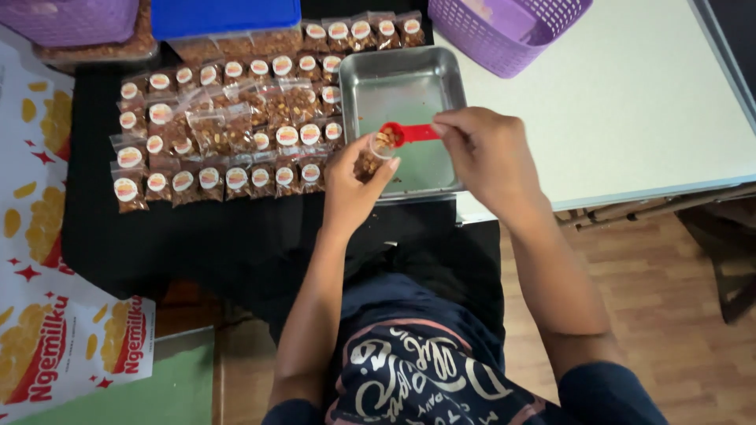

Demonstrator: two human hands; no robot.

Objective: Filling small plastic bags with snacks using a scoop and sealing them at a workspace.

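My left hand (pixel 352 187) holds a small clear plastic bag (pixel 370 161) partly filled with brown snack pieces, its mouth held open upward. My right hand (pixel 487 157) grips the handle of a red measuring spoon (pixel 405 134), whose bowl sits right at the bag's mouth with brown pieces in it. Both hands hover over the near edge of a shallow metal tray (pixel 409 86), which holds only a few crumbs.
Several rows of filled small bags with round labels (pixel 224 134) lie on the black cloth left of the tray. A purple basket (pixel 508 27) stands on the white table at the back right, a blue lid (pixel 224 14) and another purple basket (pixel 67 20) at the back left. Printed cardboard (pixel 47 315) lies at the left.
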